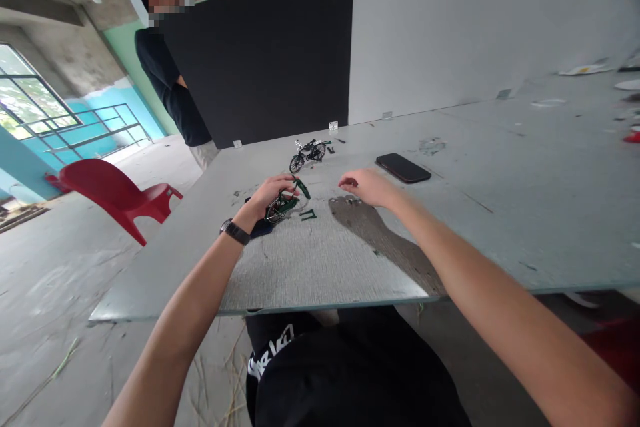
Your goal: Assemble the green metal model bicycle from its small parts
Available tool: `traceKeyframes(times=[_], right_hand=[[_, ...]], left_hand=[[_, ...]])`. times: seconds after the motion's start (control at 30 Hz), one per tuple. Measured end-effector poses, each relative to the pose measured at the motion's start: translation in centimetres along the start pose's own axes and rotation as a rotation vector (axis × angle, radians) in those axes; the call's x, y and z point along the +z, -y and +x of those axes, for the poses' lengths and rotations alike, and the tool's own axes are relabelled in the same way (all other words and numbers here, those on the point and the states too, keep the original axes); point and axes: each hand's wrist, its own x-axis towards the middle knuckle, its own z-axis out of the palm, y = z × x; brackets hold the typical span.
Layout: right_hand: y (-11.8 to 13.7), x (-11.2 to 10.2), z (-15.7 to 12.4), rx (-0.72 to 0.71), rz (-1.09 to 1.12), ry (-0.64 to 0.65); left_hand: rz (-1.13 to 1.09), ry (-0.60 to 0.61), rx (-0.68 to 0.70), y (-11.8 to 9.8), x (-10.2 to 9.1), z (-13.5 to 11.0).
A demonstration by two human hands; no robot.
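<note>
Near the table's left side, my left hand (271,192) is closed on a partly built green model bicycle (281,205), one spoked wheel showing below the fingers. A curved green piece sticks up from it beside the fingertips. Small loose green parts (309,214) lie just right of the model. My right hand (367,187) is over the table, apart from the model, with thumb and fingers curled together; whatever they may hold is too small to make out. Farther back stands a dark model bicycle (310,152) on two wheels, with small dark pieces by its rear.
A dark phone (403,167) lies right of my right hand. Another dark flat object (261,228) sits under my left wrist. Upright black (270,53) and white panels (450,27) border the table's back. Beyond the left edge are a red chair (117,190) and a standing person (170,87).
</note>
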Motion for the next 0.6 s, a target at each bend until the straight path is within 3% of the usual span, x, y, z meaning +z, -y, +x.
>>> traceKeyframes(times=[0.2,0.43,0.6], right_hand=[[0.9,2.1,0.3,-0.079,-0.011,0.085],[0.8,3.7,0.9,-0.151,-0.033,0.087],[0.6,4.0,0.8,-0.173,0.065,-0.027]], left_hand=[[0.087,0.036,0.011,-0.7,0.7,-0.6],[0.139,0.029,0.012,-1.4,0.9,-0.9],[0.135,0.021,-0.003,-1.5,1.1,-1.0]])
